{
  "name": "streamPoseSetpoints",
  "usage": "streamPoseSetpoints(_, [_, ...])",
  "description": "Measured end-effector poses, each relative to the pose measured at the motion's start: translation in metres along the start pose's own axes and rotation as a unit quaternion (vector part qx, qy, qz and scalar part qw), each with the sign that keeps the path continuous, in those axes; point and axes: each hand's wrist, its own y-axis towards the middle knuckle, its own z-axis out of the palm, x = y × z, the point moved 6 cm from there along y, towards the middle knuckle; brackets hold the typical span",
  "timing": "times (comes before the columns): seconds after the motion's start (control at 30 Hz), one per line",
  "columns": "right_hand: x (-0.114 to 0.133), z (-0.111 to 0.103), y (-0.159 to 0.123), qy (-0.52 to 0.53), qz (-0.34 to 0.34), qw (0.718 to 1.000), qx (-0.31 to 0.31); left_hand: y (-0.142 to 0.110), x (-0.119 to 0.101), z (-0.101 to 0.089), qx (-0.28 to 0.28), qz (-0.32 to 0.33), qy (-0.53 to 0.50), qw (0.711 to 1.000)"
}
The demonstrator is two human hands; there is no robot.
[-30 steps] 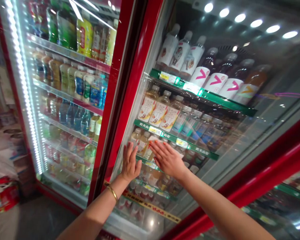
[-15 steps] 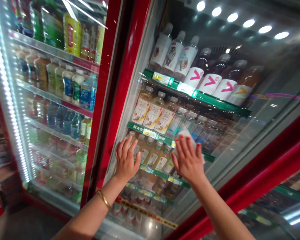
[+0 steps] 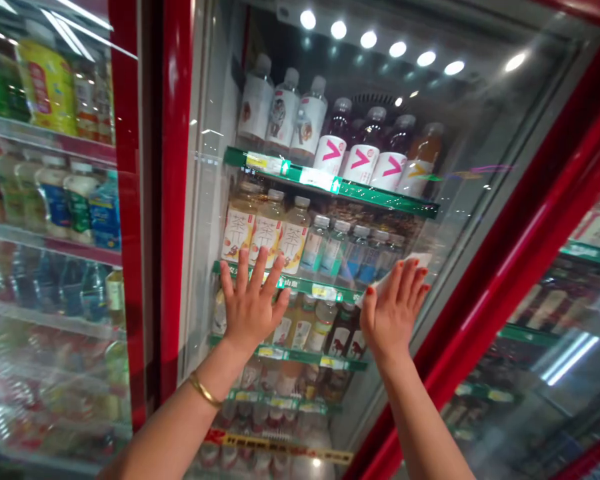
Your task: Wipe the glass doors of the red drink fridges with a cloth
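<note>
A: Grip first?

B: Right hand [image 3: 393, 327]: fingers straight, fairly close together, laid over a white cloth [image 3: 384, 284] and not curled round it. The cloth sits between the hand and the glass door [image 3: 480, 133], showing past the fingertips and beside the thumb. Whether an edge is pinched behind the palm, I can't make out.

A: The other one?

B: Left hand [image 3: 250, 313]: fingers spread wide, palm toward the glass, no object seen in it. It appears to rest on the pane; contact itself is unclear. Gold bracelet [image 3: 205, 391] near the wrist.

A: Cloth position on the door?

B: Right-hand part, roughly mid-height, near the red frame [image 3: 480, 307] slanting along that side. Behind the glass, tea bottles [image 3: 294, 240] show just above the left fingertips; V-marked bottles [image 3: 361, 163] stand one shelf higher.

A: Progress — what is done, what is left?

B: Judgement: work under way. The cloth is out and apparently against the pane, not set aside, so I log no finish. No streak or wet edge that I can see divides covered glass from uncovered — share left: undetermined. Pane extends above and below both hands.
</note>
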Motion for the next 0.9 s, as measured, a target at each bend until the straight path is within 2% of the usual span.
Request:
streamPoseSetpoints(0.03, [0.004, 0.002, 0.010, -0.003, 0.028, 1.000, -0.007, 0.000, 0.000, 0.000, -0.004, -0.004, 0.001, 1.000])
streamPoseSetpoints(0.1, [0.033, 0.007, 0.017, 0.006, 0.044, 0.999, -0.006, 0.000, -0.001, 0.000, -0.003, -0.002, 0.008, 1.000])
streamPoseSetpoints(0.13, [0.055, 0.010, 0.013, 0.022, 0.006, 1.000, 0.010, 0.001, -0.001, 0.000, 0.000, 0.001, 0.012, 1.000])
streamPoseSetpoints(0.2, [0.096, 0.014, -0.013, 0.058, -0.118, 0.989, 0.065, 0.002, -0.001, 0.000, 0.000, 0.003, 0.018, 1.000])
streamPoseSetpoints(0.23, [0.105, 0.012, -0.031, 0.068, -0.164, 0.981, 0.080, 0.002, -0.001, -0.001, -0.001, 0.004, 0.021, 1.000])
streamPoseSetpoints(0.27, [0.103, 0.010, -0.047, 0.067, -0.182, 0.977, 0.085, 0.002, -0.001, -0.002, -0.003, 0.006, 0.023, 1.000])
streamPoseSetpoints(0.33, [0.072, 0.004, -0.064, 0.043, -0.147, 0.986, 0.072, 0.002, -0.002, -0.002, -0.005, 0.013, 0.027, 1.000])
streamPoseSetpoints(0.4, [0.026, 0.000, -0.056, 0.012, -0.046, 0.998, 0.044, 0.002, -0.003, -0.001, -0.006, 0.020, 0.031, 0.999])
streamPoseSetpoints(0.47, [-0.005, 0.000, -0.029, -0.001, 0.054, 0.998, 0.016, 0.002, -0.003, -0.001, -0.009, 0.020, 0.036, 0.999])
streamPoseSetpoints(0.53, [-0.001, 0.004, -0.002, 0.005, 0.097, 0.995, -0.004, 0.002, -0.004, 0.000, -0.010, 0.019, 0.040, 0.999])
streamPoseSetpoints(0.6, [0.034, 0.010, 0.009, 0.024, 0.055, 0.998, 0.005, 0.002, -0.004, 0.000, -0.005, 0.019, 0.040, 0.999])
streamPoseSetpoints(0.67, [0.076, 0.014, -0.008, 0.052, -0.043, 0.997, 0.039, 0.002, -0.003, 0.000, 0.000, 0.019, 0.041, 0.999])
streamPoseSetpoints(0.73, [0.095, 0.011, -0.044, 0.072, -0.116, 0.988, 0.066, 0.001, -0.002, -0.001, 0.002, 0.020, 0.045, 0.999])
streamPoseSetpoints(0.8, [0.077, 0.006, -0.076, 0.063, -0.113, 0.989, 0.071, 0.000, 0.000, -0.001, 0.004, 0.022, 0.045, 0.999])
streamPoseSetpoints(0.83, [0.057, 0.004, -0.084, 0.049, -0.081, 0.993, 0.067, 0.000, 0.000, -0.001, 0.005, 0.023, 0.043, 0.999])
streamPoseSetpoints(0.9, [0.012, 0.000, -0.080, 0.017, 0.011, 0.999, 0.048, 0.000, -0.002, -0.002, 0.000, 0.024, 0.040, 0.999])
